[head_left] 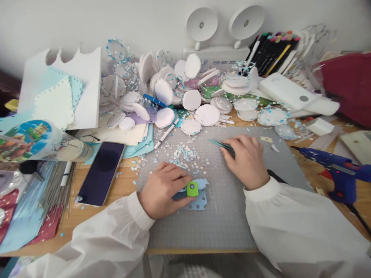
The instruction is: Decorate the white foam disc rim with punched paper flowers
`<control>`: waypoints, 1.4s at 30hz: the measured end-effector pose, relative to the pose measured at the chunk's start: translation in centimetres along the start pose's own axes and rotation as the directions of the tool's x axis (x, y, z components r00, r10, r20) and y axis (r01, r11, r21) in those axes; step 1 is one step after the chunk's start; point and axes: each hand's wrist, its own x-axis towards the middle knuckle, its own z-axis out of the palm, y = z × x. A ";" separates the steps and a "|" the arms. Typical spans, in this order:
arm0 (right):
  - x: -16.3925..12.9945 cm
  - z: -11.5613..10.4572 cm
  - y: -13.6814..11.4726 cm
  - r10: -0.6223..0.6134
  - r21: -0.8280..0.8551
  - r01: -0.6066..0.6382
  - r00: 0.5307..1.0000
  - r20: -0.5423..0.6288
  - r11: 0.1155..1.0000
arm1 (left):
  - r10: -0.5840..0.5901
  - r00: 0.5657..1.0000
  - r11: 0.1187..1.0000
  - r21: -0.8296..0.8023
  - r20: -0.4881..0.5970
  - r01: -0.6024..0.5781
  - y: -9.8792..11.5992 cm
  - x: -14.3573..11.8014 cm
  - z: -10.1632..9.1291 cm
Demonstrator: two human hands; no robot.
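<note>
My left hand (pixel 165 188) presses a small green craft punch (pixel 192 189) down onto a strip of light blue paper (pixel 199 200) that shows punched holes. Both lie on the grey cutting mat (pixel 220 227). My right hand (pixel 247 160) rests on the mat to the right and grips a teal tweezer-like tool (pixel 222 144), its tip pointing left. A scatter of tiny blue and white punched pieces (pixel 185 154) lies on the mat between and beyond my hands.
A dark phone (pixel 101 172) lies left of the mat. A blue glue gun (pixel 333 164) sits at the right. Many white foam discs (pixel 191 98) pile up at the back, with markers (pixel 272 48), a white lamp (pixel 220 27) and paper sheets (pixel 55 100).
</note>
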 end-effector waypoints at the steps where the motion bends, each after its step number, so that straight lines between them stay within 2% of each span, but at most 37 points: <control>1: 0.0 0.0 0.0 -0.002 0.013 0.002 1.000 0.003 1.000 | 0.008 1.000 1.000 0.016 0.004 -0.008 0.0 0.0 0.0; 4: 0.1 -0.3 -0.3 -0.030 0.209 0.042 0.998 -0.062 0.977 | 0.022 1.000 0.999 0.045 0.005 -0.023 0.2 0.0 0.0; 6: 0.0 -0.8 -0.9 0.022 0.489 0.043 0.992 -0.127 0.871 | 0.024 1.000 0.999 0.044 0.002 -0.024 0.1 0.0 0.0; 7: -0.1 -1.2 -1.3 0.069 0.643 0.025 0.990 -0.121 0.765 | 0.025 1.000 0.999 0.041 -0.002 -0.025 0.1 0.0 0.0; 9: -0.4 -2.0 -2.2 0.123 0.885 -0.045 0.992 -0.014 0.463 | 0.026 1.000 0.999 0.035 -0.005 -0.026 0.0 0.1 0.1; 11: -0.9 -2.7 -3.1 0.042 0.976 -0.137 0.990 0.131 0.171 | 0.029 1.000 0.999 0.034 -0.011 -0.028 0.0 0.1 0.1; 12: -1.1 -2.9 -3.5 -0.031 0.980 -0.184 0.982 0.187 0.077 | 0.029 0.999 0.999 0.034 -0.013 -0.028 0.0 0.1 0.1; 14: -1.5 -3.1 -4.0 -0.172 0.969 -0.247 0.955 0.241 -0.009 | 0.028 1.000 0.999 0.034 -0.013 -0.027 0.0 0.2 0.1; 16: -1.9 -3.0 -4.2 -0.249 0.966 -0.260 0.936 0.248 -0.014 | 0.027 1.000 0.999 0.031 -0.015 -0.026 0.0 0.2 0.1; 18: -2.2 -2.8 -4.3 -0.247 0.975 -0.220 0.944 0.219 0.024 | 0.028 1.000 0.999 0.033 -0.009 -0.028 0.1 0.2 0.0; 23: -2.7 -2.6 -4.1 -0.221 0.968 -0.041 0.970 0.098 0.249 | 0.039 0.999 0.998 0.041 -0.004 -0.039 0.1 0.2 0.0; 27: -2.8 -2.8 -4.1 -0.262 0.950 0.052 0.965 0.032 0.307 | 0.038 0.999 0.998 0.046 -0.003 -0.038 0.1 0.2 0.0; 34: -2.9 -2.5 -4.7 -0.222 0.967 -0.022 0.972 0.081 0.255 | 0.037 0.999 0.998 0.050 -0.004 -0.037 0.1 0.1 0.1; 42: -2.7 -2.0 -5.4 -0.073 0.958 -0.255 0.961 0.266 0.134 | 0.040 0.999 0.997 0.063 -0.006 -0.039 0.1 0.2 0.0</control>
